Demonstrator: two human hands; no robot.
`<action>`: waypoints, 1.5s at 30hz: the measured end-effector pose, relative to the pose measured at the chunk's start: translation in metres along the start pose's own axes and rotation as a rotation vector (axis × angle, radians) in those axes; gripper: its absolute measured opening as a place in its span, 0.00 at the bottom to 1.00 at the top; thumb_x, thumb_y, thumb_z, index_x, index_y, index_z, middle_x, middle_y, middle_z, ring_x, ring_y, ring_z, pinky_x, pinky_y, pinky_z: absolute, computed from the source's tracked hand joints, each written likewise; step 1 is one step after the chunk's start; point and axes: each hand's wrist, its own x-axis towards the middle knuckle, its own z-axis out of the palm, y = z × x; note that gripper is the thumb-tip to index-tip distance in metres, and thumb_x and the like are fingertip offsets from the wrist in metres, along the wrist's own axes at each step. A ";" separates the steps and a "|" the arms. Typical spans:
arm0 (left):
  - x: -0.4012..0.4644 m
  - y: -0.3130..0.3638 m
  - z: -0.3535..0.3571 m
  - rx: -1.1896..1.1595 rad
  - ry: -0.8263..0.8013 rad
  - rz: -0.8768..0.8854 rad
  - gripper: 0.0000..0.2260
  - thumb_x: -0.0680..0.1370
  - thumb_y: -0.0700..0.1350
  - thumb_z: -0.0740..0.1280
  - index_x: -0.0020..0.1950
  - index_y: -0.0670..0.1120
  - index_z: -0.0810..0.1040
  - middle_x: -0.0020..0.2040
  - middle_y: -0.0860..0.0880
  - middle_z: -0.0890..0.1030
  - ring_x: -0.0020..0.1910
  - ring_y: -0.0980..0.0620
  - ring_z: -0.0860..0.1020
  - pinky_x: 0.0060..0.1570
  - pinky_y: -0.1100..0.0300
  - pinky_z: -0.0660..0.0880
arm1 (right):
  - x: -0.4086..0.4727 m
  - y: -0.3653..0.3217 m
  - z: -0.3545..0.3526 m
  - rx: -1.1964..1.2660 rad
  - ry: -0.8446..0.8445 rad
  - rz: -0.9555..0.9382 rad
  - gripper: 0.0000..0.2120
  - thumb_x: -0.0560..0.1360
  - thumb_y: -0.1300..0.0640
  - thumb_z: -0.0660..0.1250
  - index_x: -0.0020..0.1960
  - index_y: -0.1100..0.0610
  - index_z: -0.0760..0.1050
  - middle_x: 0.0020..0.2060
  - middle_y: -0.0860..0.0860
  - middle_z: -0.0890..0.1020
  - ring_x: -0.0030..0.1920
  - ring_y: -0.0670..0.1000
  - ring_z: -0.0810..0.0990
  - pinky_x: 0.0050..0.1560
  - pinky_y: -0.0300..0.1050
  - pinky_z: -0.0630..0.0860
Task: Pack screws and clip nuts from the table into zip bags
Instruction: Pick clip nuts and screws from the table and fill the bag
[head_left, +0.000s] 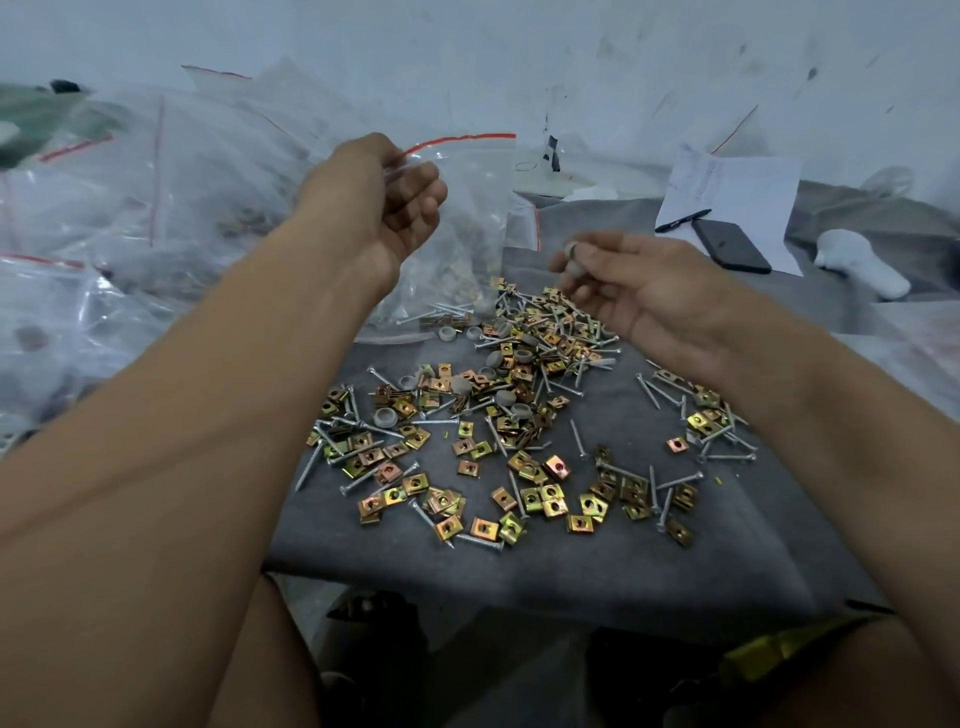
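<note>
Head view, zip bag: clear, with a red strip along its mouth, held up above the far side of the grey cloth; some hardware shows through its lower part, and its bottom hangs close over the heap of parts.
Left hand: raised, fingers curled, pinching the bag's top edge near the red strip.
Right hand: lifted just right of the bag, apart from it, fingertips pinching small grey round caps.
Clip nuts: yellow and copper-toned square pieces scattered loose over the cloth, densest in the middle and near edge.
Screws: silver, long, lying mixed among the clip nuts at all angles; a smaller group lies under the right wrist.
Loose grey caps: several dotted through the far half of the heap.
Grey cloth: covers the table under all the parts.
Filled bags: a heap of clear, red-edged bags on the left.
Far right: a black phone and a pen resting on a white paper.
</note>
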 end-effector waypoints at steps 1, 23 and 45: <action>0.001 -0.001 0.000 0.000 -0.001 0.002 0.11 0.84 0.38 0.61 0.42 0.42 0.73 0.30 0.47 0.81 0.29 0.51 0.81 0.30 0.64 0.76 | 0.000 -0.003 -0.002 0.117 0.012 0.035 0.05 0.81 0.67 0.65 0.55 0.65 0.78 0.45 0.58 0.85 0.41 0.48 0.83 0.43 0.37 0.81; -0.045 -0.025 0.024 1.023 -0.336 0.729 0.06 0.78 0.42 0.71 0.41 0.47 0.84 0.32 0.50 0.84 0.33 0.51 0.84 0.39 0.48 0.83 | -0.029 -0.024 0.022 -0.838 0.185 -0.556 0.06 0.76 0.63 0.75 0.53 0.58 0.83 0.40 0.49 0.87 0.39 0.46 0.87 0.46 0.48 0.85; -0.002 -0.004 -0.001 0.316 0.147 0.381 0.07 0.78 0.37 0.63 0.41 0.42 0.76 0.31 0.47 0.77 0.28 0.50 0.74 0.30 0.60 0.68 | -0.009 0.014 0.023 -1.381 -0.038 -0.254 0.15 0.74 0.45 0.77 0.57 0.50 0.85 0.50 0.46 0.85 0.51 0.46 0.81 0.53 0.42 0.76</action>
